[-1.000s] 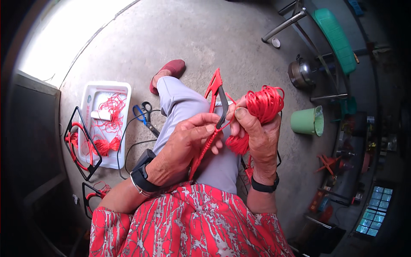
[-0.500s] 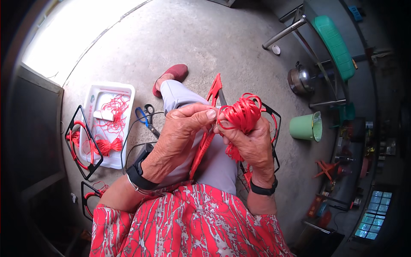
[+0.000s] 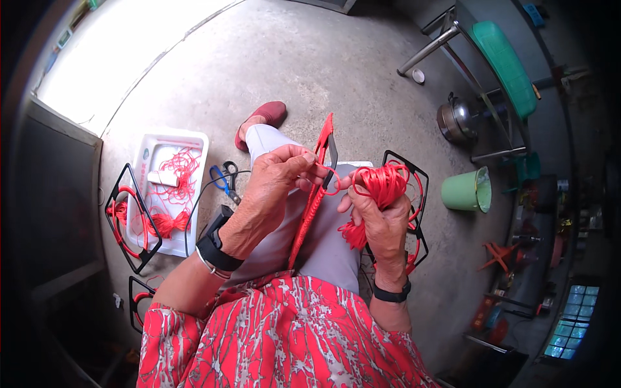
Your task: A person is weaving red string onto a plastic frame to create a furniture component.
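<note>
A bundle of red cord (image 3: 383,186) is gripped in my right hand (image 3: 384,223), and a loop runs from it toward my left. My left hand (image 3: 277,178) pinches the cord beside a black frame (image 3: 333,152) that stands between my thighs. Tight red cord wrapping (image 3: 303,236) covers much of that frame's edge. The loop passes in front of the frame's bare black part. Below the bundle a red tuft (image 3: 353,234) hangs by my right palm. My left fingertips are partly hidden behind the wrapping.
Left on the floor are a white tray (image 3: 204,145) of loose red cord, blue-and-black scissors (image 3: 226,181) and a black frame with a red handle (image 3: 160,240). To the right stand a green bucket (image 3: 460,192), a metal pot (image 3: 455,120) and a metal-legged green seat (image 3: 501,68).
My hands have drawn apart, the right one moving right with the bundle. A cord loop now shows across the frame between them.
</note>
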Tool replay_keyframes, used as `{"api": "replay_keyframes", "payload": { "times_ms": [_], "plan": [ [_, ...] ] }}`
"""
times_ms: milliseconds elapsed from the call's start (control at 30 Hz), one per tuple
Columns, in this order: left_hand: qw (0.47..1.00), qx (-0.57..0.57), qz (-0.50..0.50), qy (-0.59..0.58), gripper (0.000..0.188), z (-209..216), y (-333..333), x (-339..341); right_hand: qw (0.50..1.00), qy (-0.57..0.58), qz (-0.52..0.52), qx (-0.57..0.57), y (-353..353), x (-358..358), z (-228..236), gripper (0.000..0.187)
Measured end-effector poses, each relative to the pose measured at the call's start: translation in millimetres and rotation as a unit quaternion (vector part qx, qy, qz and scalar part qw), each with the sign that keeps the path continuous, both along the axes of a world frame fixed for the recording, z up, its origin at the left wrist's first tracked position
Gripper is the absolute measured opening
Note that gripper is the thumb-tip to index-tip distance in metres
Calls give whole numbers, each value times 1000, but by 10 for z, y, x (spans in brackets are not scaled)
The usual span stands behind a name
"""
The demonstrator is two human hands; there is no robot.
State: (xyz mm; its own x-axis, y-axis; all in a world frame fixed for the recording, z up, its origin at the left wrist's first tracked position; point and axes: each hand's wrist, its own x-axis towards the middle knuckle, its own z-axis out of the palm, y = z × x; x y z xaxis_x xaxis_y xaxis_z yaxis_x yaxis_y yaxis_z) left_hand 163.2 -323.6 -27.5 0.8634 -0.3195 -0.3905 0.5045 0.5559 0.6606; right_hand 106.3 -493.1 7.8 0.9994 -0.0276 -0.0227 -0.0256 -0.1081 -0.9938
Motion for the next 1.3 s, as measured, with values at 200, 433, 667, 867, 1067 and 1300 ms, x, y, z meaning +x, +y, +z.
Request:
{"api": "replay_keyframes", "payload": {
  "times_ms": [200,433,667,867,1067,1300],
  "plan": [
    [995,25,-87,-31,11,-199,-104,93,996,67,-57,34,-18,92,-157,18],
    [992,11,-123,-15,11,-163,-127,98,996,73,-18,43,-52,177,-264,15],
    [989,65,-135,1,11,-81,-126,101,999,34,-39,-12,-41,146,-395,18],
    [984,68,-167,1,12,-167,-135,122,983,-155,-30,-97,-54,144,-508,25],
    [985,67,-155,16,11,-63,-148,78,994,-55,-60,-78,-26,108,-406,18],
    [993,-25,-114,0,7,-149,-20,-68,990,85,-55,98,1,9,-245,15]
  ]
}}
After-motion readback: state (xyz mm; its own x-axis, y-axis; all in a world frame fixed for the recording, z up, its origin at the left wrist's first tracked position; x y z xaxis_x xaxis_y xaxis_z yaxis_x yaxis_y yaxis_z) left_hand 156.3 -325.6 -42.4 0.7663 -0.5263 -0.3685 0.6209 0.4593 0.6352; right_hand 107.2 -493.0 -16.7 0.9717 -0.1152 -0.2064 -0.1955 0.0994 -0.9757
